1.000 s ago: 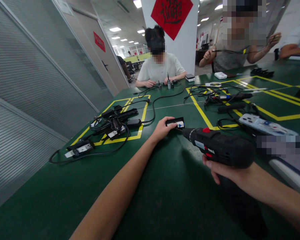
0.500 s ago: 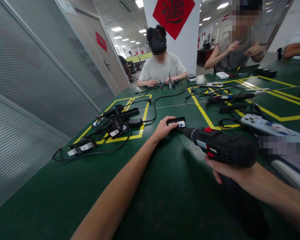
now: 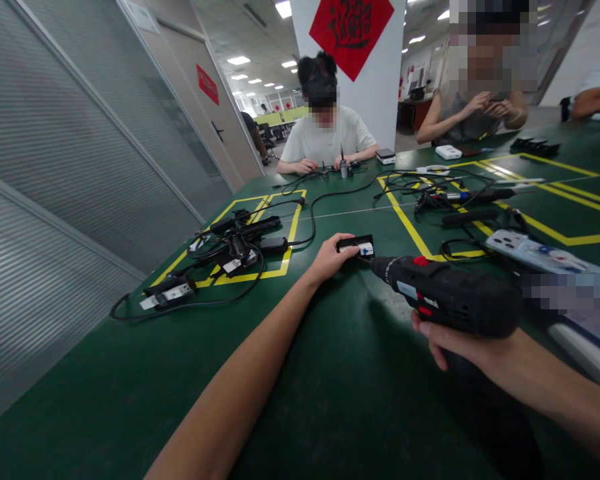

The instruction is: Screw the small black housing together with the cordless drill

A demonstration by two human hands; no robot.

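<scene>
My right hand (image 3: 445, 337) is wrapped round the grip of a black and red cordless drill (image 3: 450, 293), which lies level and points left. Its chuck and thin bit reach the near side of a small black rectangular case (image 3: 361, 240) with a white and blue inside. Whether the bit touches the case I cannot tell. My left hand (image 3: 333, 257) grips the left end of that case on the green table (image 3: 300, 373), thumb on the near side and fingers over the far side.
A heap of black cables and devices (image 3: 240, 243) lies left inside yellow tape. More cables and tools (image 3: 460, 197) lie right, near a phone in a clear case (image 3: 545, 253). Across the table sit a person in a white shirt (image 3: 330, 137) and another in grey (image 3: 460, 110).
The whole view has shifted slightly. My hands, the drill and the case keep the same places relative to each other. The person in grey has brought both hands closer together.
</scene>
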